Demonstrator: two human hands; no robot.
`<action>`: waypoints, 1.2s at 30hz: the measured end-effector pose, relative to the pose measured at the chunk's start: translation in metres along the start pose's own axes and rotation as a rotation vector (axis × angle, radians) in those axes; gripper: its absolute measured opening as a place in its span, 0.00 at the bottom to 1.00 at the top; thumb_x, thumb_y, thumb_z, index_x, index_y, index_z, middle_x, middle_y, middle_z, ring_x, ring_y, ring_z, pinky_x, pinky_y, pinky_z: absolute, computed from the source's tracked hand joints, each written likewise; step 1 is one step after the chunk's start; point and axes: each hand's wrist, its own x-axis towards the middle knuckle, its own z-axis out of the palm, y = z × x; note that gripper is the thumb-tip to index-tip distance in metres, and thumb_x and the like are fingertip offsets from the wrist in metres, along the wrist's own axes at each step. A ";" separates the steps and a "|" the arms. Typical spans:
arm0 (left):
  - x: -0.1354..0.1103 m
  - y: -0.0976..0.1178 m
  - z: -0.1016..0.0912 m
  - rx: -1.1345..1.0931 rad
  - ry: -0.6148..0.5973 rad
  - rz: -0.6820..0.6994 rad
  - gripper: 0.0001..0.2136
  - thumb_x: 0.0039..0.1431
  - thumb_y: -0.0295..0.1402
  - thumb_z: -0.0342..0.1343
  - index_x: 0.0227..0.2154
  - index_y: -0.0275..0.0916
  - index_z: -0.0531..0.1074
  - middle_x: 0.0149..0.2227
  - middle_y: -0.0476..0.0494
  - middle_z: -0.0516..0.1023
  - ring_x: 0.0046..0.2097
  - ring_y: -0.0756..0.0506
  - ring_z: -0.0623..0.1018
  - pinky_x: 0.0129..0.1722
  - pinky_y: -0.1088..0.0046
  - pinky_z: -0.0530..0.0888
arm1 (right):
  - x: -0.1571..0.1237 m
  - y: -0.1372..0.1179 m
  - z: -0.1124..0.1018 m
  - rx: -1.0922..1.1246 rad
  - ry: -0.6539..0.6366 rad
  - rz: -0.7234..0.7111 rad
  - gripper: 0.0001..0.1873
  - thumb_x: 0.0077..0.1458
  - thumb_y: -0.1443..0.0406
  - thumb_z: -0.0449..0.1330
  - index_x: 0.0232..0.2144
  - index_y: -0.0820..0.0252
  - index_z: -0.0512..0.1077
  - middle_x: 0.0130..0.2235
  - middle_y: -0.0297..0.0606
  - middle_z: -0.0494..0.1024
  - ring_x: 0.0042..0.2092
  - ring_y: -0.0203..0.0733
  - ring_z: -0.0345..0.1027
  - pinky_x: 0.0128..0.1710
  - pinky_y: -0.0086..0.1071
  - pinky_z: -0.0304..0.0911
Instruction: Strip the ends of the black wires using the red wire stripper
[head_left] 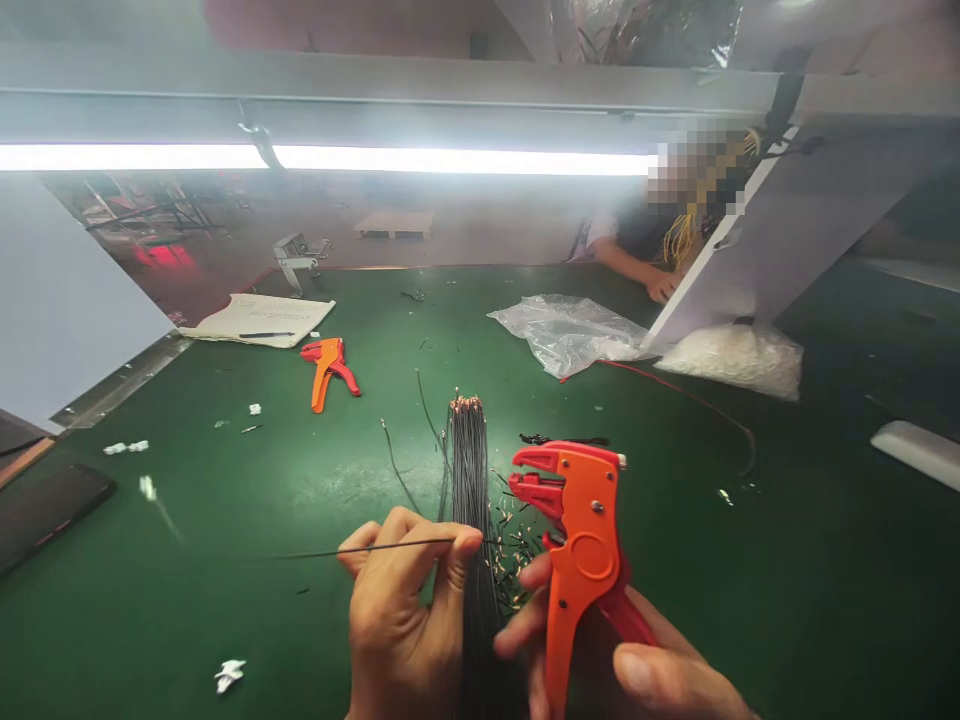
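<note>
My left hand (pixel 405 605) pinches a thin black wire (pixel 382 547) between thumb and forefinger, its long end running out to the left. In my right hand (pixel 664 670) is an orange and red wire stripper (pixel 589 530), held upright with its jaws apart and pointing left. Nothing sits between those jaws. Between my hands lies a thick bundle of black wires (pixel 469 460), with bare copper at its far end. Short cut bits of black insulation and copper (pixel 514 560) are scattered right of the bundle, partly behind the stripper.
A second wire stripper (pixel 328 370) lies on the green table (pixel 225 520), near an open notebook (pixel 262 318) with a pen. Plastic bags (pixel 570 330) are at the back right, beside a white panel (pixel 735 230). Beyond, another person's hand (pixel 661 287) rests on the table.
</note>
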 end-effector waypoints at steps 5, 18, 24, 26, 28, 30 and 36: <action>0.001 0.005 0.002 -0.001 0.014 0.042 0.08 0.65 0.25 0.55 0.33 0.46 0.72 0.25 0.59 0.72 0.26 0.50 0.70 0.42 0.63 0.56 | 0.001 -0.008 -0.005 -0.236 0.148 -0.102 0.26 0.59 0.52 0.61 0.57 0.50 0.68 0.50 0.42 0.78 0.43 0.48 0.73 0.43 0.42 0.69; -0.007 0.017 0.011 0.119 -0.076 0.198 0.08 0.66 0.26 0.53 0.32 0.44 0.71 0.20 0.58 0.73 0.27 0.47 0.70 0.38 0.62 0.51 | 0.002 -0.009 -0.028 -1.512 0.238 -0.501 0.33 0.67 0.72 0.47 0.66 0.32 0.54 0.62 0.37 0.55 0.56 0.43 0.65 0.54 0.38 0.70; -0.010 0.017 0.014 0.106 -0.076 0.205 0.08 0.66 0.25 0.54 0.31 0.43 0.71 0.21 0.57 0.74 0.28 0.47 0.72 0.40 0.62 0.52 | 0.005 -0.007 -0.024 -1.573 0.283 -0.587 0.16 0.63 0.71 0.55 0.49 0.47 0.70 0.55 0.40 0.60 0.55 0.45 0.64 0.52 0.36 0.71; -0.009 0.016 0.013 0.108 -0.089 0.212 0.07 0.65 0.25 0.54 0.32 0.43 0.71 0.21 0.57 0.75 0.29 0.46 0.73 0.41 0.62 0.53 | 0.004 -0.006 -0.025 -1.569 0.304 -0.588 0.14 0.62 0.72 0.55 0.46 0.48 0.71 0.55 0.40 0.60 0.54 0.46 0.64 0.52 0.38 0.71; -0.009 0.016 0.013 0.115 -0.102 0.224 0.07 0.65 0.25 0.55 0.32 0.44 0.71 0.21 0.58 0.75 0.29 0.46 0.74 0.41 0.62 0.53 | 0.004 -0.006 -0.025 -1.587 0.310 -0.599 0.14 0.62 0.72 0.56 0.45 0.48 0.71 0.54 0.41 0.61 0.55 0.47 0.64 0.51 0.38 0.71; -0.009 0.016 0.014 0.112 -0.101 0.211 0.08 0.66 0.26 0.54 0.31 0.44 0.71 0.21 0.58 0.75 0.29 0.46 0.74 0.41 0.62 0.52 | 0.003 -0.007 -0.025 -1.621 0.290 -0.622 0.14 0.61 0.73 0.56 0.45 0.49 0.70 0.51 0.41 0.63 0.56 0.47 0.64 0.50 0.37 0.72; -0.010 0.018 0.017 0.068 -0.090 0.139 0.09 0.68 0.29 0.53 0.30 0.45 0.72 0.21 0.58 0.75 0.30 0.46 0.73 0.41 0.61 0.52 | 0.005 -0.008 -0.023 -1.650 0.229 -0.651 0.13 0.60 0.74 0.56 0.44 0.52 0.70 0.52 0.42 0.61 0.57 0.47 0.63 0.49 0.35 0.71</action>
